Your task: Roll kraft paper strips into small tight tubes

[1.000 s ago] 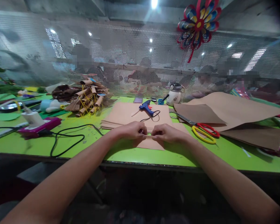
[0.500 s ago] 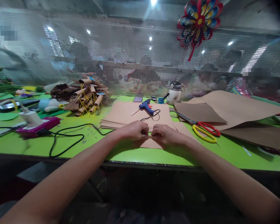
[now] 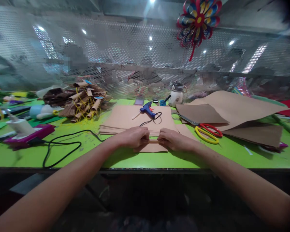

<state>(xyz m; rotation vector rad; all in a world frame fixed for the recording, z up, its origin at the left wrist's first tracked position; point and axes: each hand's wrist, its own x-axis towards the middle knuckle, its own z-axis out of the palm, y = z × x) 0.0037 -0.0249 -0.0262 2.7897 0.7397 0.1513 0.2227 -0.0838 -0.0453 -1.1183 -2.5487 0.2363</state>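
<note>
My left hand (image 3: 132, 137) and my right hand (image 3: 172, 140) rest side by side on a small sheet of brown paper (image 3: 151, 147) near the front edge of the green table (image 3: 91, 151). Both hands are closed in a pinch on a thin rolled edge of brown paper (image 3: 153, 140) stretched between them. Just behind the hands lies a stack of brown paper sheets (image 3: 125, 120) with a blue glue gun (image 3: 147, 110) on top.
Red and yellow scissors (image 3: 206, 131) lie to the right, beside large folded brown sheets (image 3: 234, 111). A heap of rolled paper tubes (image 3: 83, 101) sits back left. A black cable (image 3: 62, 145) and a pink device (image 3: 30, 134) lie left. A white jar (image 3: 175, 95) stands behind. A paper pinwheel (image 3: 197, 19) hangs above.
My hands have drawn slightly apart along the rolled paper edge, so more of it shows between them. The view has shifted a little to the right.
</note>
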